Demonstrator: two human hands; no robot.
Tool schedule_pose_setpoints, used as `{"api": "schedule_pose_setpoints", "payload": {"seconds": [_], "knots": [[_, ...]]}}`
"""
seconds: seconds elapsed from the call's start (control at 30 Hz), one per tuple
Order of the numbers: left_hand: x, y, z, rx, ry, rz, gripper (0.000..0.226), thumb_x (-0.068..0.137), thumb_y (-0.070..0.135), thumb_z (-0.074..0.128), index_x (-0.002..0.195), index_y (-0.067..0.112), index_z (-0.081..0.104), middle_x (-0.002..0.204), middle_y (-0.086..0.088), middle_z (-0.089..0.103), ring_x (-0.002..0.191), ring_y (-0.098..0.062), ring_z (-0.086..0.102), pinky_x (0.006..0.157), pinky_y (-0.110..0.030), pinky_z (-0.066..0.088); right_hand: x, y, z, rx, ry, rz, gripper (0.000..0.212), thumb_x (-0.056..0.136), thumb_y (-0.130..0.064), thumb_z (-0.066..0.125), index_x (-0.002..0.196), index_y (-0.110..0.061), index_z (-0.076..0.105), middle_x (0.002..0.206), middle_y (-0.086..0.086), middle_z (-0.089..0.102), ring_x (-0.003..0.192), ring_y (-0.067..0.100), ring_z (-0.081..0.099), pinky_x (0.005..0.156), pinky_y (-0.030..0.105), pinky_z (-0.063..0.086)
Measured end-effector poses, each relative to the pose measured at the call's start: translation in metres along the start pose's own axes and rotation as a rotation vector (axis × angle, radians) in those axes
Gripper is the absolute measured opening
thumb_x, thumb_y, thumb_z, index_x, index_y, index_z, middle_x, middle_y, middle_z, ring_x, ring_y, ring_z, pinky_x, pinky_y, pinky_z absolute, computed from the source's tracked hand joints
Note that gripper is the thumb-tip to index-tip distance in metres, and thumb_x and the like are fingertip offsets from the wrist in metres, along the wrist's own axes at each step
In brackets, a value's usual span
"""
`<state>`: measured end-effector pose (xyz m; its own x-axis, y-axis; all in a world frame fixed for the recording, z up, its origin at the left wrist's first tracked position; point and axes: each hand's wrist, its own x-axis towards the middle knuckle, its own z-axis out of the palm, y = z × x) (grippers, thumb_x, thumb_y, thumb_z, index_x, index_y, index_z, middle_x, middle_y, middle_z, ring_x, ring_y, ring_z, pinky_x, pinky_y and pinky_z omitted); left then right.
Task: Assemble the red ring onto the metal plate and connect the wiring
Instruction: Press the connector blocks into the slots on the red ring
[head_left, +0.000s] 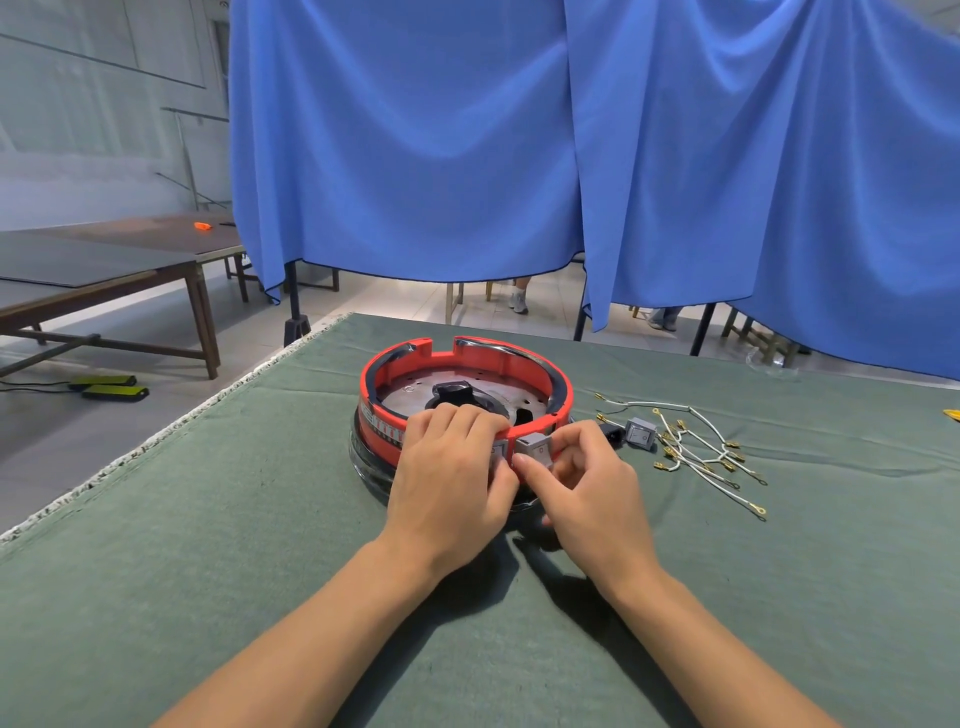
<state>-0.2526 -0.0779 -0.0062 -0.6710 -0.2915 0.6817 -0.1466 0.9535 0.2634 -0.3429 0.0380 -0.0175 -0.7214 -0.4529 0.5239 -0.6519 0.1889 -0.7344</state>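
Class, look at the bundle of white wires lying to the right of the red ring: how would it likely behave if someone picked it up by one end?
The white wires would probably droop, since they lie in loose curves. Being thin, they look light. Their crossed strands and metal end terminals may snag, dragging neighbours along.

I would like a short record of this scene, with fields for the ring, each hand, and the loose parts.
ring: red ring sits around metal plate
left hand: left hand grips ring's near rim
right hand: right hand pinches grey rocker switch at ring's near wall
loose parts: second rocker switch and white wires lie on green cloth, right of ring
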Motion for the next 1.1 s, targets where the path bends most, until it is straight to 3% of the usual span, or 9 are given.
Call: {"api": "schedule_pose_setpoints", "payload": {"seconds": [0.2,0.27,0.33,0.4,0.5,0.63,0.83,0.97,1.1], "knots": [[0.000,0.001,-0.003,-0.059,0.035,0.015,0.034,0.082,0.035,0.044,0.096,0.013,0.065,0.093,0.001,0.065,0.091,-0.021,0.058,0.088,-0.033,0.035,-0.001,0.000,-0.001,0.150,-0.069,0.039,0.022,0.078,-0.040,0.073,0.084,-0.037,0.052,0.065,-0.006,0.067,0.050,0.012,0.066,0.054,0.044,0.057],[0.000,0.000,-0.002,-0.068,0.045,0.013,0.035,0.086,0.042,0.044,0.095,0.014,0.064,0.093,0.003,0.064,0.089,-0.020,0.057,0.088,-0.035,0.036,-0.001,0.001,-0.001,0.195,-0.089,0.022,0.014,0.078,-0.044,0.065,0.085,-0.040,0.054,0.067,-0.004,0.069,0.055,0.014,0.068,0.057,0.042,0.058],[0.000,-0.002,-0.001,-0.058,0.048,0.013,0.038,0.088,0.048,0.046,0.095,0.016,0.064,0.092,0.005,0.064,0.088,-0.018,0.056,0.088,-0.034,0.036,-0.001,0.003,-0.001,0.224,-0.100,0.010,0.006,0.085,-0.034,0.060,0.086,-0.037,0.055,0.068,-0.003,0.070,0.058,0.013,0.069,0.056,0.036,0.058],[0.001,-0.005,0.000,-0.049,0.047,0.012,0.037,0.087,0.050,0.048,0.094,0.017,0.064,0.090,0.005,0.063,0.086,-0.016,0.056,0.087,-0.033,0.035,-0.001,0.004,0.000,0.187,-0.104,-0.008,0.016,0.091,-0.021,0.059,0.086,-0.035,0.054,0.068,-0.003,0.070,0.059,0.012,0.068,0.057,0.035,0.057],[0.002,-0.007,0.001,-0.062,0.052,0.010,0.031,0.087,0.045,0.054,0.093,0.016,0.064,0.089,0.005,0.064,0.085,-0.017,0.057,0.086,-0.034,0.036,0.001,0.002,-0.002,0.025,-0.045,-0.082,0.013,0.091,-0.026,0.062,0.089,-0.034,0.051,0.070,-0.010,0.066,0.062,0.006,0.064,0.061,0.034,0.054],[0.002,-0.008,0.000,-0.096,0.042,0.022,0.030,0.087,0.043,0.052,0.093,0.016,0.064,0.090,0.005,0.063,0.085,-0.018,0.057,0.084,-0.036,0.036,0.008,0.001,-0.011,-0.145,0.039,-0.186,0.021,0.088,-0.034,0.063,0.106,-0.037,0.053,0.097,-0.018,0.046,0.075,0.002,0.055,0.066,0.030,0.049],[0.003,-0.010,-0.004,-0.171,0.069,0.051,0.028,0.084,0.040,0.050,0.088,0.015,0.063,0.090,0.006,0.063,0.087,-0.019,0.059,0.083,-0.036,0.034,0.013,0.008,-0.016,-0.128,-0.182,-0.143,0.029,0.095,-0.039,0.052,0.123,-0.036,0.058,0.130,-0.025,0.043,0.118,-0.001,0.046,0.098,0.034,0.043],[0.004,-0.011,-0.004,-0.188,0.066,0.043,0.027,0.082,0.040,0.051,0.086,0.016,0.062,0.089,0.006,0.062,0.086,-0.018,0.058,0.080,-0.034,0.034,0.015,0.008,-0.019,-0.112,-0.233,-0.137,0.032,0.088,-0.050,0.056,0.118,-0.043,0.057,0.125,-0.033,0.041,0.102,-0.005,0.050,0.088,0.030,0.047],[0.005,-0.011,-0.003,-0.199,0.086,0.023,0.027,0.081,0.041,0.051,0.082,0.015,0.061,0.086,0.005,0.059,0.081,-0.019,0.055,0.077,-0.035,0.035,0.018,0.003,-0.016,0.020,-0.220,-0.093,0.021,0.086,-0.030,0.069,0.105,-0.035,0.062,0.112,-0.021,0.048,0.080,0.011,0.054,0.077,0.035,0.049]]}}
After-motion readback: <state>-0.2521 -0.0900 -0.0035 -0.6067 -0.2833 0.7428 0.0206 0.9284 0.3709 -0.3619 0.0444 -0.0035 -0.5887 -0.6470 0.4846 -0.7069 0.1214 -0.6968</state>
